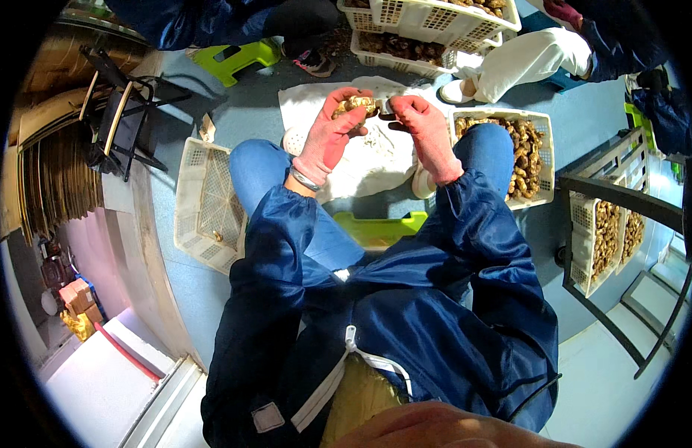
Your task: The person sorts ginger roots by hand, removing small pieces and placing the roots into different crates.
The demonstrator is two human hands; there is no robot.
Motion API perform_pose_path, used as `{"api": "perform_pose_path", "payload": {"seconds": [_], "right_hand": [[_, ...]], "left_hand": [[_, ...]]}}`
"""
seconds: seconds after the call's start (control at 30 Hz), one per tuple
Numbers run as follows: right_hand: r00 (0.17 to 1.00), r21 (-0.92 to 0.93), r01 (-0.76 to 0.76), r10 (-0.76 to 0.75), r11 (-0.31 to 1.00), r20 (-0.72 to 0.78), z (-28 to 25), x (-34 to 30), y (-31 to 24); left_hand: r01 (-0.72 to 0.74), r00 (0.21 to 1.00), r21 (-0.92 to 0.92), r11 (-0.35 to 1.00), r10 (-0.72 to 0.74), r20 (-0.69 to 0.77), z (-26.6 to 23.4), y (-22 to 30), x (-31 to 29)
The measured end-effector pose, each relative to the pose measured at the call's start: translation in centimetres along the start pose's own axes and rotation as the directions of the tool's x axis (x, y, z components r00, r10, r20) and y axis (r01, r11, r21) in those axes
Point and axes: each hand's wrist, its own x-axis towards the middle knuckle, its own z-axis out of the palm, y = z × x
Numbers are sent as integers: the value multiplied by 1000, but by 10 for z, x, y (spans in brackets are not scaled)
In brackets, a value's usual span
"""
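Over the white cloth [379, 175] between my knees, my left hand [323, 145], in a pink glove, is closed around a brown-and-cream mushroom [355, 106]. My right hand [429, 138], gloved too, pinches a small, flat, greyish tool [385, 109] against the mushroom's right side. It looks like a short blade, though the fingers cover most of it. Beside my right knee stands a white plastic crate [548, 160] full of brown mushrooms [527, 153]. Another white crate [188, 239] by my left knee holds one small piece near its lower end.
Stacked crates [428, 26] of mushrooms stand at the far side, with people seated nearby. A metal rack cart [622, 196] with filled crates is at the right. At the left are a folding chair [122, 112] and flattened cardboard [58, 164]. A green stool [379, 226] shows beneath me.
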Motion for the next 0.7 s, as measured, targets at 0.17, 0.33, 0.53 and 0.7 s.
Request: {"api": "perform_pose_path", "payload": {"seconds": [0.17, 0.33, 0.53, 0.7], "right_hand": [[998, -158, 27, -36, 987, -56, 0, 5, 8], [996, -150, 75, -83, 986, -44, 3, 3, 8], [998, -185, 64, -66, 981, -9, 0, 6, 5], [995, -258, 102, -93, 961, 45, 0, 4, 4]], "left_hand": [[-22, 998, -43, 999, 24, 52, -6, -14, 4], [-15, 999, -82, 997, 11, -48, 0, -24, 5], [-34, 999, -181, 983, 31, -21, -1, -27, 7], [34, 999, -69, 997, -37, -29, 2, -23, 4]]}}
